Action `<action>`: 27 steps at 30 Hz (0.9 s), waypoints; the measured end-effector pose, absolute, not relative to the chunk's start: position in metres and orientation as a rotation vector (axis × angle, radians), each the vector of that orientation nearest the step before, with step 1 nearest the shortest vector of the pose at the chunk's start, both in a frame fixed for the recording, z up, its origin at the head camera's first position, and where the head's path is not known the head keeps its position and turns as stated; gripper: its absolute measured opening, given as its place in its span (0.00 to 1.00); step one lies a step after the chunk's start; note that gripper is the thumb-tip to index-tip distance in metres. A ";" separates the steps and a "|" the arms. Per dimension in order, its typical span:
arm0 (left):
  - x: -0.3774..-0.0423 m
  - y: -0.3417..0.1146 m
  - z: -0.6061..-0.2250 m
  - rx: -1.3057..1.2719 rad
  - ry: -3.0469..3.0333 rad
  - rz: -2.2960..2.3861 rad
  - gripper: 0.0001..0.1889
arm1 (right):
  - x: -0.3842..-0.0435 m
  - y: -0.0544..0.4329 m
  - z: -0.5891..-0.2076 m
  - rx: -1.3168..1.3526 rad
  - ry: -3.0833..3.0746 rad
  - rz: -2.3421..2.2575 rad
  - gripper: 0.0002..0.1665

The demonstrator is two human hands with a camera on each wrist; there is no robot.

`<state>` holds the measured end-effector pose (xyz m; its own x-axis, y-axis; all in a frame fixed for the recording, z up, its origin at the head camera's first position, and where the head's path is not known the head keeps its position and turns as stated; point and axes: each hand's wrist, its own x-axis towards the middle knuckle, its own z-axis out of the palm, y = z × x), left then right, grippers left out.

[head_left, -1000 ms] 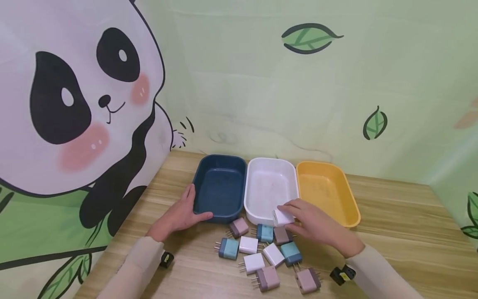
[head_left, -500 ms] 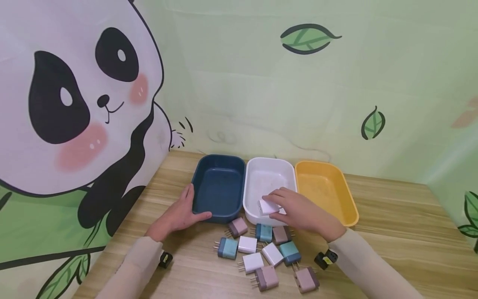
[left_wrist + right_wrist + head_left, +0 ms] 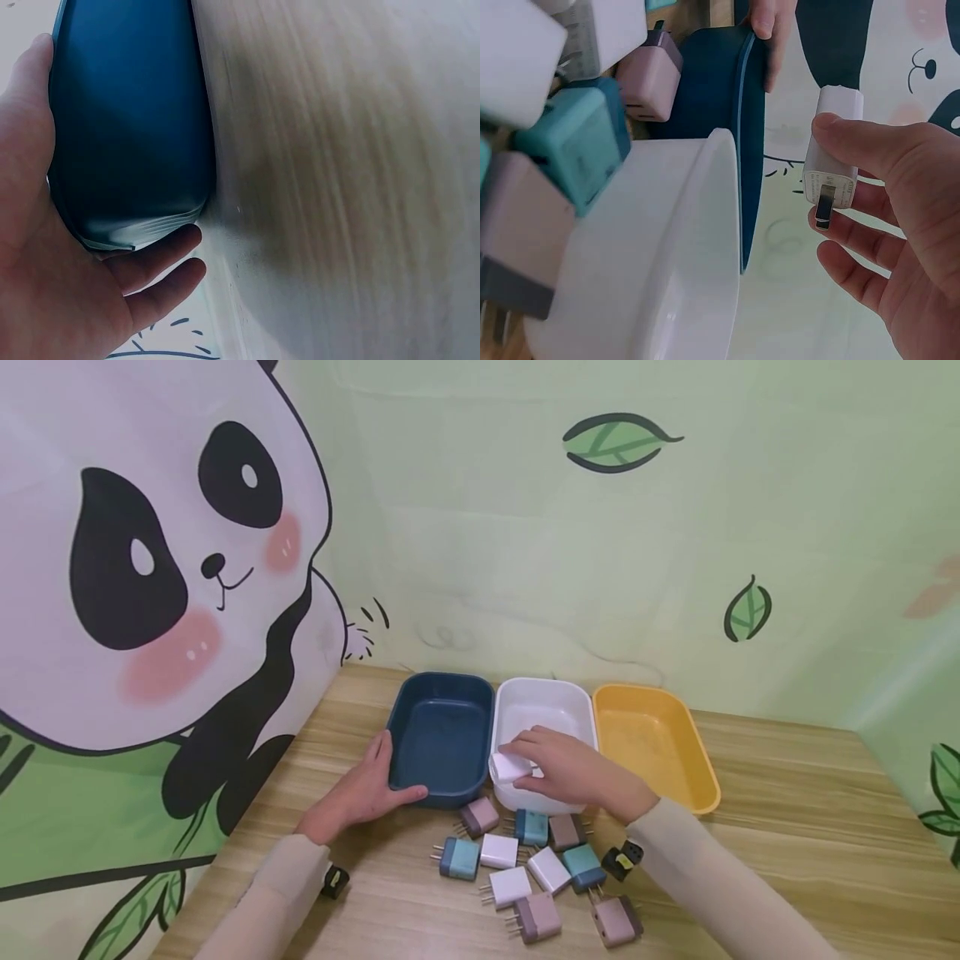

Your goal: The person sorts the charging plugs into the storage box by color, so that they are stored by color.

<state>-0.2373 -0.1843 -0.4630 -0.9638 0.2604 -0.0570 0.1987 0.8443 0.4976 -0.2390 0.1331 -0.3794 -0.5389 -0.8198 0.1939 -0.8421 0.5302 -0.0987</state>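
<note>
My right hand (image 3: 566,766) pinches a white wall charger (image 3: 512,767) between thumb and fingers, over the front left part of the white tray (image 3: 546,703). In the right wrist view a metal prong sticks out of the held charger (image 3: 832,150), which is above the tray's rim. At the left front corner of the dark blue tray (image 3: 442,739) rests my left hand (image 3: 363,792). Its thumb lies along the front wall. The left wrist view shows its fingers (image 3: 161,259) extended loosely beside the blue tray (image 3: 135,112).
A yellow tray (image 3: 648,739) stands right of the white one, all three side by side. In front lie several chargers: white (image 3: 510,887), blue (image 3: 458,858) and pink (image 3: 537,917). A patterned wall cloth (image 3: 480,527) hangs behind the wooden table (image 3: 787,827).
My right hand has carried the white charger left, from the white tray's front right corner to its left side near the blue tray. The left hand stays at the blue tray.
</note>
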 end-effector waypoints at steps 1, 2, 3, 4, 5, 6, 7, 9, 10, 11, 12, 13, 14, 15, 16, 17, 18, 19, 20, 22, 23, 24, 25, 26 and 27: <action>-0.237 -0.184 -0.463 0.357 2.898 0.763 0.63 | -0.240 0.130 -0.379 1.441 -2.642 0.272 0.26; -0.237 -0.184 -0.463 0.353 2.896 0.764 0.63 | -0.241 0.127 -0.378 1.442 -2.647 0.270 0.26; -0.237 -0.184 -0.463 0.346 2.895 0.766 0.63 | -0.241 0.124 -0.378 1.437 -2.665 0.264 0.26; -0.237 -0.184 -0.463 0.338 2.892 0.764 0.63 | -0.242 0.121 -0.377 1.434 -2.683 0.262 0.26; -0.237 -0.185 -0.463 0.331 2.890 0.765 0.63 | -0.242 0.118 -0.376 1.429 -2.704 0.258 0.26; -0.236 -0.185 -0.463 0.324 2.888 0.764 0.63 | -0.243 0.115 -0.376 1.426 -2.722 0.255 0.26; -0.237 -0.185 -0.463 0.321 2.885 0.764 0.63 | -0.243 0.112 -0.376 1.422 -2.742 0.250 0.26; -0.237 -0.185 -0.463 0.319 2.882 0.759 0.64 | -0.244 0.106 -0.376 1.418 -2.773 0.242 0.26; -0.237 -0.185 -0.463 0.315 2.882 0.756 0.64 | -0.245 0.104 -0.377 1.422 -2.777 0.240 0.26; -0.237 -0.185 -0.463 0.316 2.882 0.757 0.64 | -0.246 0.101 -0.377 1.425 -2.780 0.241 0.26; -0.237 -0.186 -0.463 0.315 2.883 0.758 0.64 | -0.247 0.099 -0.378 1.432 -2.780 0.243 0.26; -0.238 -0.186 -0.463 0.318 2.884 0.755 0.64 | -0.248 0.096 -0.380 1.435 -2.781 0.238 0.26; -0.238 -0.186 -0.463 0.318 2.886 0.752 0.64 | -0.249 0.094 -0.381 1.439 -2.780 0.236 0.26; -0.238 -0.186 -0.463 0.316 2.887 0.749 0.64 | -0.250 0.092 -0.383 1.443 -2.780 0.232 0.25; -0.238 -0.185 -0.463 0.313 2.887 0.745 0.64 | -0.252 0.090 -0.384 1.445 -2.784 0.229 0.25; -0.238 -0.185 -0.463 0.316 2.885 0.747 0.64 | -0.253 0.088 -0.386 1.441 -2.793 0.230 0.26; -0.238 -0.185 -0.464 0.323 2.885 0.748 0.64 | -0.255 0.087 -0.387 1.439 -2.802 0.228 0.26; -0.238 -0.185 -0.464 0.330 2.887 0.746 0.64 | -0.256 0.086 -0.389 1.433 -2.813 0.226 0.26; -0.238 -0.184 -0.464 0.331 2.884 0.748 0.64 | -0.258 0.084 -0.390 1.429 -2.826 0.237 0.26; -0.239 -0.184 -0.464 0.331 2.881 0.747 0.64 | -0.260 0.082 -0.393 1.415 -2.854 0.252 0.26; -0.239 -0.183 -0.464 0.331 2.881 0.749 0.64 | -0.262 0.081 -0.394 1.410 -2.866 0.265 0.26; -0.239 -0.183 -0.464 0.334 2.883 0.750 0.64 | -0.263 0.080 -0.396 1.404 -2.879 0.283 0.26; -0.239 -0.183 -0.464 0.330 2.883 0.750 0.64 | -0.264 0.078 -0.397 1.394 -2.892 0.300 0.26; -0.239 -0.183 -0.464 0.330 2.883 0.751 0.64 | -0.266 0.077 -0.399 1.386 -2.903 0.321 0.26; -0.239 -0.183 -0.464 0.330 2.883 0.753 0.64 | -0.267 0.076 -0.400 1.376 -2.913 0.330 0.26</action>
